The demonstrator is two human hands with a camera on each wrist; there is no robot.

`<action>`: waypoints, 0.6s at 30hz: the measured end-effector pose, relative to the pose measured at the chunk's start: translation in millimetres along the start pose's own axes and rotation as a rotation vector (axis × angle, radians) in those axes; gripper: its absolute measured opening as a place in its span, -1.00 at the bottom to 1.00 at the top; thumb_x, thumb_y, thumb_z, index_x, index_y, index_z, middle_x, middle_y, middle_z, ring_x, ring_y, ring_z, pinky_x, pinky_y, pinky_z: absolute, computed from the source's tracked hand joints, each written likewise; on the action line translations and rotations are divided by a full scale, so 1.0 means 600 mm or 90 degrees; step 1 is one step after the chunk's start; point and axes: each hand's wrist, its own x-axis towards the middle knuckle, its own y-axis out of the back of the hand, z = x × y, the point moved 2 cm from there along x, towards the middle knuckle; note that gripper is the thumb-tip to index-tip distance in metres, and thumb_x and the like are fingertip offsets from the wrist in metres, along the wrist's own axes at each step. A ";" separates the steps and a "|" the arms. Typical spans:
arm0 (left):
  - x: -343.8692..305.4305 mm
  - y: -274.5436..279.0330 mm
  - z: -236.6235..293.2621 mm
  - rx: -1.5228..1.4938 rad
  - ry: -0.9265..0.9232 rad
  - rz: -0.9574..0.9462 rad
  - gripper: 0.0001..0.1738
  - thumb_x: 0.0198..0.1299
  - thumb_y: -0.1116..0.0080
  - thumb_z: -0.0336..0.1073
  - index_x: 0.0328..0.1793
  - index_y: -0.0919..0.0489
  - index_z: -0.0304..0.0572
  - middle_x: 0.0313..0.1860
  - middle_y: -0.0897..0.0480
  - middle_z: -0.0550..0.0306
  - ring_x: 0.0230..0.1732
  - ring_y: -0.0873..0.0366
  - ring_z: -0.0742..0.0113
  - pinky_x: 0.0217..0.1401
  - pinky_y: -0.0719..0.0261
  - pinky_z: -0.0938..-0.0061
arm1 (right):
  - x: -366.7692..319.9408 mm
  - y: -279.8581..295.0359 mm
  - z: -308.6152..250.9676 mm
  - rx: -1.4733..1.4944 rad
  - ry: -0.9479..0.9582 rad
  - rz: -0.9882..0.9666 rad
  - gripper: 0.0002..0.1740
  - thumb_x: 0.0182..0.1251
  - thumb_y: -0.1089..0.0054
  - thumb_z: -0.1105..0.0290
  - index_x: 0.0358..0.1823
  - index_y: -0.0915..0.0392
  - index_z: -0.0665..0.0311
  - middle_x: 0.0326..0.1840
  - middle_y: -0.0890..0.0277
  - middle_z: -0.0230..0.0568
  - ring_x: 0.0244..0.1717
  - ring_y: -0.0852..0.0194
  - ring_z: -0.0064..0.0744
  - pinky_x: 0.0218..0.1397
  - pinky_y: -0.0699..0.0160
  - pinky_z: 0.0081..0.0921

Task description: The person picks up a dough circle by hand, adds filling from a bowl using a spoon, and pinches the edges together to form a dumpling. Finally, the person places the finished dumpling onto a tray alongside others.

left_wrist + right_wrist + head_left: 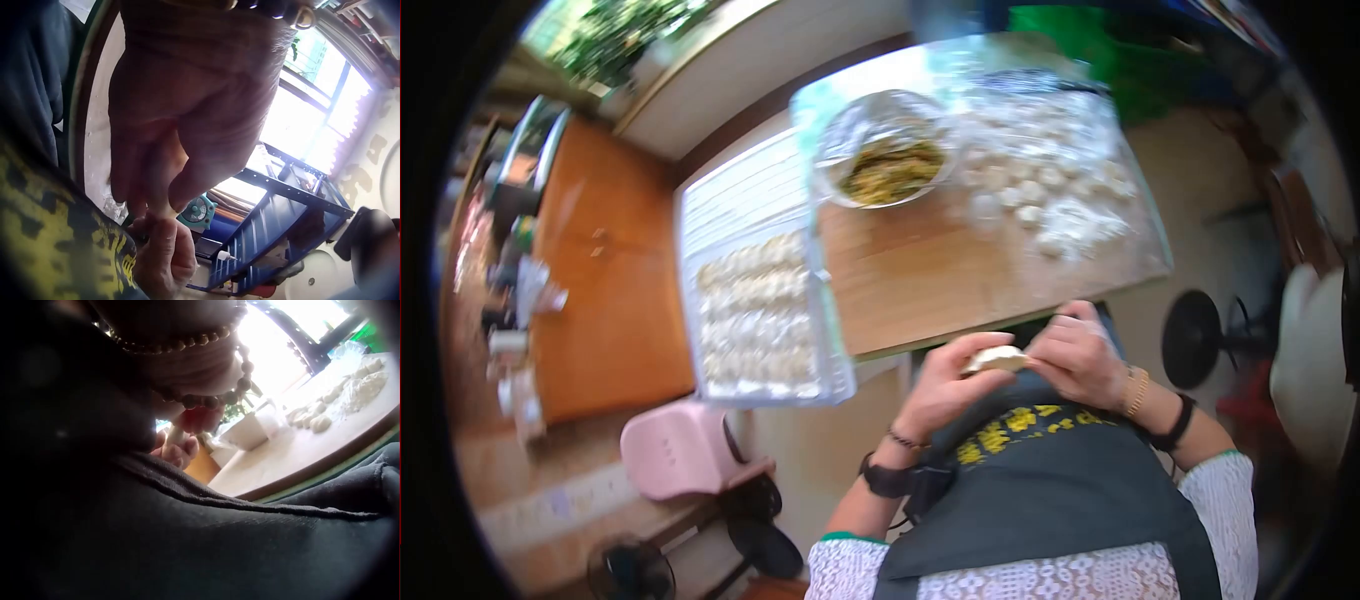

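Observation:
A pale dumpling is held in front of the apron, close to the table's near edge. My left hand grips it between thumb and curled fingers. At its right end, the fingertips of my right hand pinch the dough. In the left wrist view the left hand hides most of the dumpling, and the right fingers meet its tip. Only a bit of the dumpling shows in the right wrist view, below the beaded bracelet.
On the wooden board stands a bowl of chopped filling. Several floury dough pieces lie to its right. Left of the board, a tray carries rows of dumplings. A pink stool stands lower left.

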 end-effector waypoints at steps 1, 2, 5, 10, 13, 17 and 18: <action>0.012 -0.009 -0.009 0.074 -0.008 -0.023 -0.51 0.13 -0.28 -0.47 0.22 -0.49 -0.31 -0.02 -0.62 0.10 -0.03 -0.58 0.42 0.08 -0.55 0.52 | -0.008 0.014 -0.004 -0.023 -0.009 -0.005 -0.93 0.17 -0.26 0.37 -0.40 -0.56 0.15 -0.47 -0.52 -0.35 -0.35 -0.47 -0.35 0.02 -0.24 -0.26; 0.013 -0.008 -0.022 0.078 -0.012 -0.020 -0.53 0.12 -0.31 -0.44 0.19 -0.51 -0.29 -0.07 -0.62 0.15 -0.09 -0.56 0.48 0.00 -0.55 0.57 | -0.003 0.018 -0.010 -0.010 -0.008 -0.017 -0.94 0.17 -0.26 0.39 -0.40 -0.56 0.15 -0.47 -0.52 -0.36 -0.36 -0.47 -0.34 0.01 -0.24 -0.25; 0.017 -0.004 -0.056 0.024 -0.008 -0.035 -0.62 0.13 -0.33 -0.40 0.09 -0.54 -0.26 -0.19 -0.61 0.26 -0.24 -0.53 0.60 -0.23 -0.55 0.67 | 0.012 0.013 -0.016 0.012 -0.012 -0.045 -0.94 0.15 -0.27 0.41 -0.40 -0.56 0.16 -0.47 -0.52 -0.35 -0.38 -0.47 -0.31 0.01 -0.24 -0.24; -0.007 0.047 -0.043 -0.133 0.046 0.092 -0.70 0.18 -0.29 -0.38 0.02 -0.54 -0.25 -0.29 -0.61 0.27 -0.38 -0.56 0.60 -0.31 -0.58 0.65 | 0.043 0.011 -0.021 0.030 -0.043 -0.036 -0.83 0.07 -0.32 0.40 -0.30 -0.58 0.24 -0.47 -0.53 -0.28 -0.38 -0.49 -0.25 -0.01 -0.27 -0.26; -0.045 0.143 -0.031 -0.177 -0.007 0.272 -0.73 0.21 -0.26 -0.36 0.01 -0.54 -0.25 -0.25 -0.66 0.17 -0.38 -0.61 0.49 -0.28 -0.63 0.59 | 0.046 0.004 -0.009 0.014 -0.036 -0.022 -0.84 0.05 -0.32 0.44 -0.31 -0.57 0.24 -0.45 -0.56 -0.26 -0.38 -0.49 -0.24 0.00 -0.27 -0.27; -0.090 0.316 -0.085 -0.206 -0.076 0.521 -0.80 0.21 -0.25 -0.35 -0.09 -0.54 -0.23 -0.32 -0.66 0.15 -0.38 -0.64 0.45 -0.26 -0.66 0.54 | 0.042 -0.009 0.002 0.013 -0.069 -0.058 -0.84 0.03 -0.31 0.49 -0.32 -0.57 0.24 -0.43 -0.58 -0.25 -0.39 -0.49 -0.23 -0.01 -0.28 -0.26; -0.096 0.349 -0.096 -0.222 -0.072 0.568 -0.82 0.21 -0.25 -0.35 -0.13 -0.54 -0.23 -0.35 -0.66 0.16 -0.40 -0.64 0.45 -0.28 -0.67 0.55 | 0.044 -0.014 0.001 0.011 -0.068 -0.051 -0.84 0.03 -0.30 0.49 -0.31 -0.58 0.24 -0.44 -0.58 -0.26 -0.40 -0.49 -0.23 -0.01 -0.28 -0.26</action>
